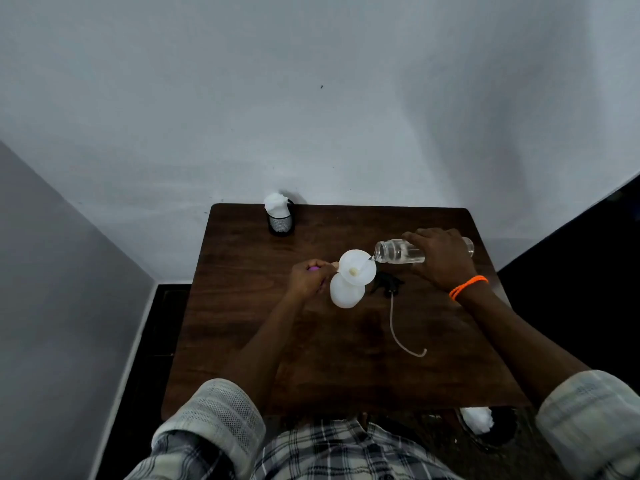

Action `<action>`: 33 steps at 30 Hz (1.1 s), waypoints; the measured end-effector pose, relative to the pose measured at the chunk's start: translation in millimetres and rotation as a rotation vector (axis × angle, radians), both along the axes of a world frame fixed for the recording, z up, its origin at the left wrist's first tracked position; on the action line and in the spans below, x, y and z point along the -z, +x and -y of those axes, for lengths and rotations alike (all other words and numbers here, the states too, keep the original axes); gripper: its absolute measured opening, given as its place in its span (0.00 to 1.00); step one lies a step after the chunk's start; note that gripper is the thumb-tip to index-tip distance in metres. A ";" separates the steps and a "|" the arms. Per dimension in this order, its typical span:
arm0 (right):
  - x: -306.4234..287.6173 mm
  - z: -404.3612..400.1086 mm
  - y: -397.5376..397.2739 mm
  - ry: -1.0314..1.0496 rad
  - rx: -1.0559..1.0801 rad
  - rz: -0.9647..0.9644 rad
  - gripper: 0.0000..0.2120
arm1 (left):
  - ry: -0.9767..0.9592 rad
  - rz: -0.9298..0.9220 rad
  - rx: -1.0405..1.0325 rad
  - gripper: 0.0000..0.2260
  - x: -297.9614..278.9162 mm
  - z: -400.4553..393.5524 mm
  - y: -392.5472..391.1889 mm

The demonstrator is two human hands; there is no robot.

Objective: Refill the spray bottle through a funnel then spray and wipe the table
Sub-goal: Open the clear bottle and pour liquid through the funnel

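A white spray bottle [347, 291] stands upright near the middle of the dark wooden worktop [311, 358], and a white funnel [357, 267] sits in its open neck, with its wide mouth tilted a little toward the camera. The left hand [309, 279] is just to the left of the spray bottle, its fingers curled; they seem to hold the rim of the funnel or the neck of the bottle, but I cannot tell which one exactly, and a small purple thing shows at the fingers. To the right of the spray bottle and above the funnel, the right hand [441, 256] grips a clear water bottle [401, 251] around its body. This bottle lies almost horizontal, its open mouth is at the right edge of the funnel, and a thin stream of water goes from it into the funnel. An orange band [468, 286] is around the right wrist. Just to the right of the spray bottle, the black spray head [387, 283] lies on the worktop, and its long pale tube [398, 334] curves toward the person. Behind the spray bottle, at the far left edge of the worktop, a black mesh cup [281, 221] holds white tissue [276, 203].
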State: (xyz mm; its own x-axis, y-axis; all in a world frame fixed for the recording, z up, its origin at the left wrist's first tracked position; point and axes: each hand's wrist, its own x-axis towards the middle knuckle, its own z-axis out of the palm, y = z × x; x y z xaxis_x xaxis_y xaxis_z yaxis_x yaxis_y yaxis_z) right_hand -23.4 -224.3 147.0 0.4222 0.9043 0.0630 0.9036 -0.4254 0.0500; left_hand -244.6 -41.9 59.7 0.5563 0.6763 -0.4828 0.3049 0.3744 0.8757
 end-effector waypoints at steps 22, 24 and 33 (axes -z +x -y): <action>-1.0 0.3 5.0 -0.003 0.004 0.015 0.31 | 0.007 0.012 -0.009 0.13 3.0 0.8 1.4; -1.1 0.1 4.9 0.011 0.003 0.007 0.31 | 0.004 0.006 -0.003 0.12 3.4 0.2 1.2; -2.3 -0.1 5.4 0.034 -0.012 0.005 0.31 | -0.004 0.015 -0.003 0.13 2.8 0.3 0.7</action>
